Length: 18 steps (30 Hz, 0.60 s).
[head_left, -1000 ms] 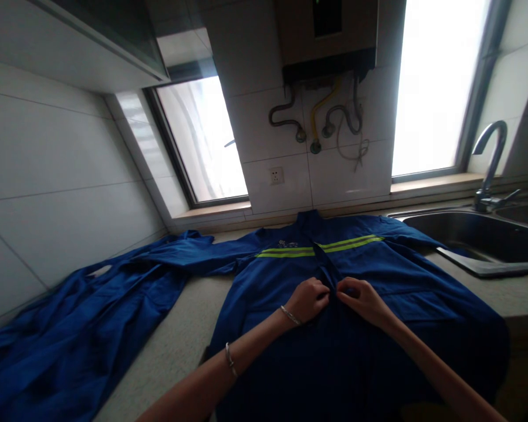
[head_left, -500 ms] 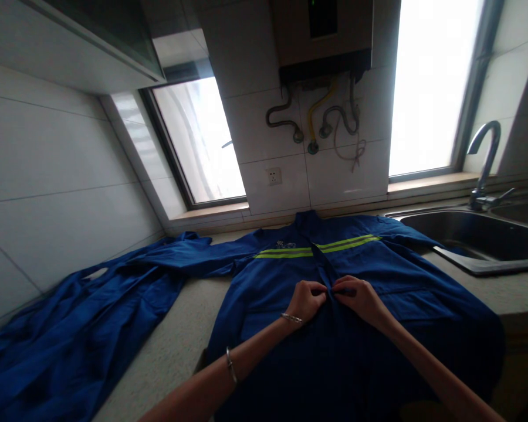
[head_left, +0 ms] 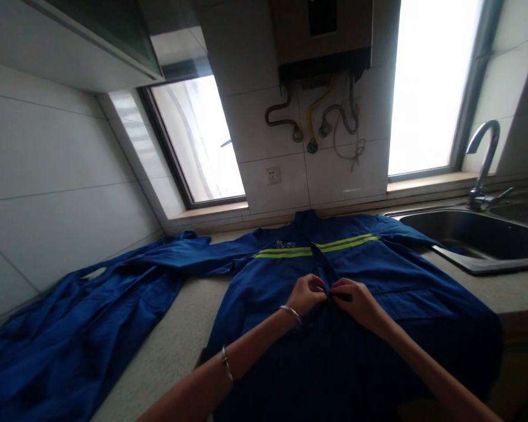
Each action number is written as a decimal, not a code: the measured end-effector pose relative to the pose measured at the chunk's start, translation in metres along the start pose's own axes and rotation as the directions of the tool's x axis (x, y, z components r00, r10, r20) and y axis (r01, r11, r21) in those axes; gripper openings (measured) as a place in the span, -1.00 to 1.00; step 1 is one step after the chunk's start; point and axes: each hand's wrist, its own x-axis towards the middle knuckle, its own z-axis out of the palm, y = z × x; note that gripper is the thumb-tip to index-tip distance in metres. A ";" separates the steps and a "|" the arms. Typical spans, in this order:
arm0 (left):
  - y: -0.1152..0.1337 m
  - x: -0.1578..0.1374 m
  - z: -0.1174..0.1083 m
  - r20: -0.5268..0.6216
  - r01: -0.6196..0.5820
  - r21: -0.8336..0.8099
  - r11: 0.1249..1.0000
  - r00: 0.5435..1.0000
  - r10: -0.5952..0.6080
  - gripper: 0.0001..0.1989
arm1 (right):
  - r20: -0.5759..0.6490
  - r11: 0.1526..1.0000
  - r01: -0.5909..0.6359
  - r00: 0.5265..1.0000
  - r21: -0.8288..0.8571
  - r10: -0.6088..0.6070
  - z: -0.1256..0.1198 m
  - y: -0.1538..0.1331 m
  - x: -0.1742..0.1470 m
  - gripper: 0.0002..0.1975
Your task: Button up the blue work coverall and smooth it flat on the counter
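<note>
plainly, the left hand (head_left: pixel 307 296) and right hand (head_left: pixel 356 300) each pinch the front placket (head_left: pixel 323 265) of the blue work jacket (head_left: pixel 391 266) — it lies face-up over the countertop (head_left: pixel 165 331), collar (head_left: pixel 307 218) toward the tiled wall (head_left: pixel 270 140), probably so the placket runs straight between them.

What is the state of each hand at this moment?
Left hand: closed, pinching the blue fabric jacket with lime stripes.
Right hand: closed, pinching the same jacket.

A kitchen, by its fittings: a metal sink (head_left: pixel 484 234) with a curved tap (head_left: pixel 484 158) at three o'clock, set in a speckled counter (head_left: pixel 158 346), an overhead cabinet (head_left: pixel 61 47) at ten, tiled walls (head_left: pixel 48 140), and a wall-hung, heater-like unit (head_left: pixel 321 50) at one with pipes (head_left: pixel 311 120) below.
</note>
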 end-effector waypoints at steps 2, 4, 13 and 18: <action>0.001 -0.001 0.001 0.011 0.016 -0.020 1.000 1.000 -0.016 -0.65 | 0.003 1.000 0.018 1.000 -0.025 -0.018 -0.001 -0.004 -0.001 -0.79; 0.002 -0.002 0.003 0.026 -0.008 0.006 1.000 1.000 0.008 -0.61 | 0.004 0.999 0.035 0.999 -0.029 -0.035 -0.001 -0.006 -0.001 -0.77; -0.005 -0.005 0.006 -0.054 -0.133 0.125 0.983 0.989 0.141 -0.69 | -0.007 0.994 -0.062 0.998 0.085 0.063 -0.002 0.005 0.000 -0.66; -0.007 -0.004 0.005 -0.023 -0.178 0.022 0.984 0.984 0.179 -0.70 | -0.015 0.985 -0.095 0.995 0.145 0.098 0.001 0.009 0.001 -0.71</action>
